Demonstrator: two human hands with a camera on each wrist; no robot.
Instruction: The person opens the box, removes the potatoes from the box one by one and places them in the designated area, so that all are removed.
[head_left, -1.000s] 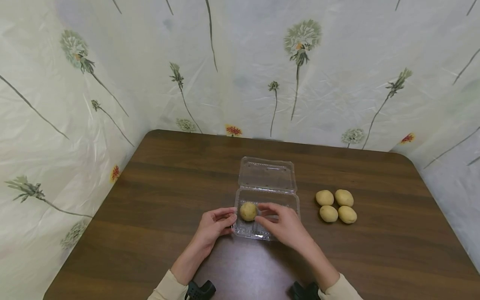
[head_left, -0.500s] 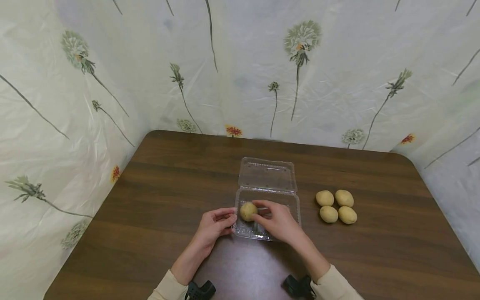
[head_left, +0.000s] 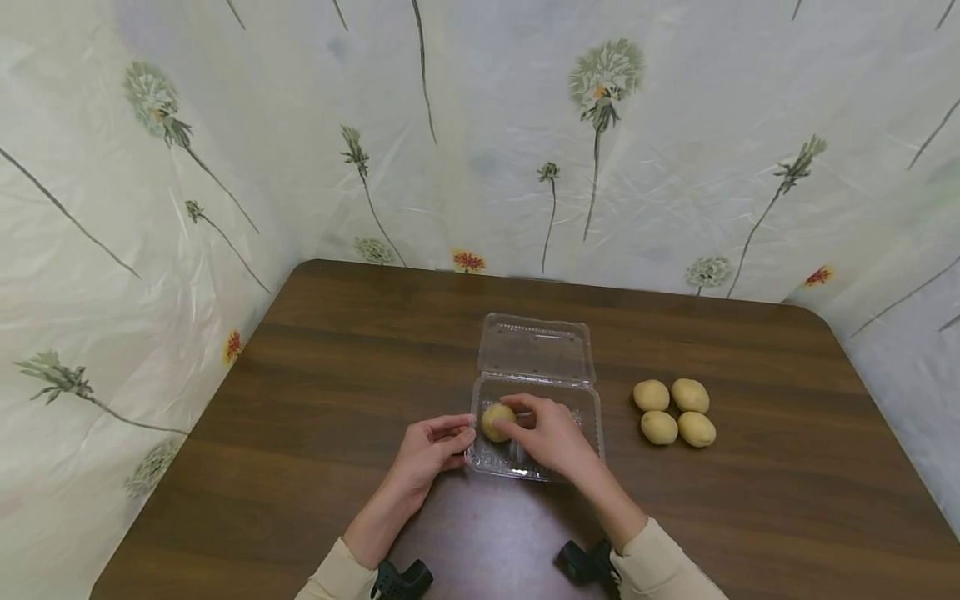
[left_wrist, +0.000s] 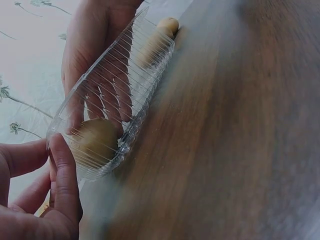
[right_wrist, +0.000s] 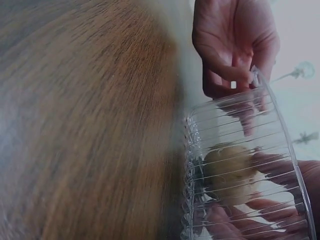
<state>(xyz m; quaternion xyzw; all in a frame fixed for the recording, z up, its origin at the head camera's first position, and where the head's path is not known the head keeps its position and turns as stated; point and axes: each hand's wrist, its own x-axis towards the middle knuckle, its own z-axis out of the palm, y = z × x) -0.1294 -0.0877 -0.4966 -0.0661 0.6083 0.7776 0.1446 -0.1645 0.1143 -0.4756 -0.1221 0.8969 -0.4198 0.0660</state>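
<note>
A clear plastic clamshell container (head_left: 599, 421) lies open on the table, its lid (head_left: 536, 350) folded back on the far side. My left hand (head_left: 426, 457) pinches the container's left rim between thumb and fingers, as the left wrist view also shows. Inside the left part of the base sits one yellow-brown potato (head_left: 492, 422). My right hand (head_left: 553, 435) reaches in over the base and holds that potato, thumb on the near side and fingers on the far side. Through the ribbed wall in the right wrist view, the potato (right_wrist: 227, 170) appears between the fingers.
Several potatoes (head_left: 673, 412) stand grouped on the brown wooden table (head_left: 360, 350), right of the container. Flower-patterned sheeting (head_left: 480, 125) hangs behind the table and at both sides. Dark devices (head_left: 402, 578) are worn at both wrists.
My right hand has moved a little left and closed its fingers around the potato in the container. My left hand has kept its place on the rim.
</note>
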